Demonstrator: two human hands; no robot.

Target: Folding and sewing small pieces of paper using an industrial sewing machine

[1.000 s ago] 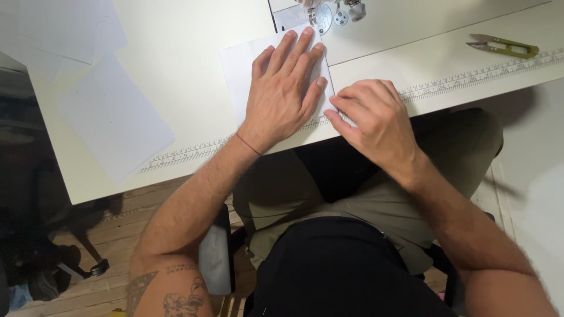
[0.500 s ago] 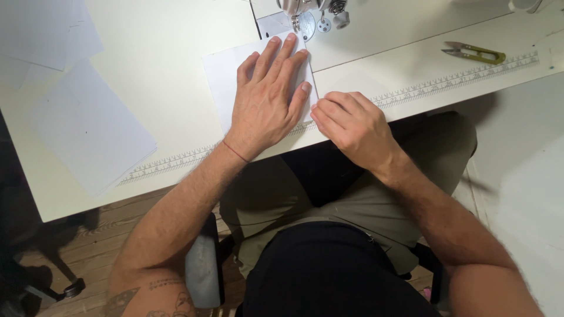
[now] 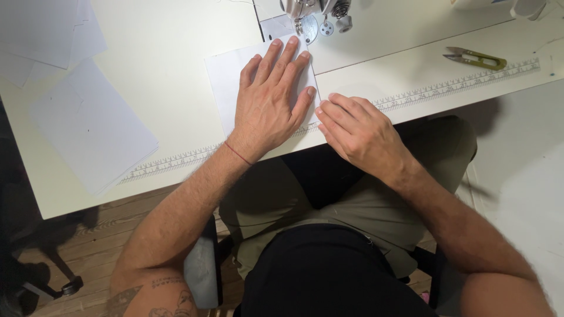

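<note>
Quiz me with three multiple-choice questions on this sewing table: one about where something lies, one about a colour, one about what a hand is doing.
1. Where do the thread snips lie?
A. far right of the table
B. under the left hand
C. on the floor

2. What colour is the band on the left wrist?
A. blue
B. red
C. yellow

3. How does the left hand lie?
A. clenched in a fist
B. lifted off the table
C. flat on the white sheet

Answers: 1 A, they rest above the ruler strip. 2 B, a thin red thread. 3 C, fingers spread on the sheet.
</note>
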